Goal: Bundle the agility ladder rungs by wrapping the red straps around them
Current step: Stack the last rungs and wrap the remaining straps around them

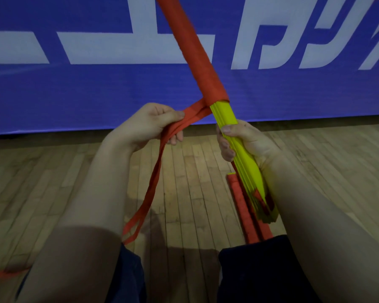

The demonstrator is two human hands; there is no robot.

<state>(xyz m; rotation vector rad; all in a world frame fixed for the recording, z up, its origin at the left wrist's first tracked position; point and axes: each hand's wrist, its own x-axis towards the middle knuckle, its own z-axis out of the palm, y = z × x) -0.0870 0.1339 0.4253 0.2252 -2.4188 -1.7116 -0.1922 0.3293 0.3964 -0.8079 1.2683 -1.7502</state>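
- Clearly, in the head view, the right hand (243, 142) grips the bare lower part of the rungs (248, 164), thumb across the top face and fingers curled underneath; I judge this keeps the stack square while the other hand winds
- The rungs are held tilted off the floor (184, 171), top end running up and leftward out of frame, so the strap can pass right round them
- The left hand (153, 123) pinches the straps (195, 110) between thumb and curled fingers just beside the stack; the short run from hand to rungs looks taut, probably so each turn beds tight against the last
- The wrap (190, 53) covers the upper length in close turns and ends at a neat edge just above the right thumb; the yellow below is not yet covered, so the bundling looks well along but unfinished
- The loose tail drops from the left hand in two flat bands, down between the forearms toward the left leg
- The rungs are flat yellow slats, smooth and hard-looking, stacked face to face so their thin edges show as fine lines
- The straps look like soft, matte webbing that folds and twists easily
- A second bundle (239, 197), wound in red with a yellow tip, lies on the floor just under the held one, near the right leg
- The floor is pale wooden boards; behind it hangs a blue banner (74, 88) with large white lettering and a faintly ribbed surface
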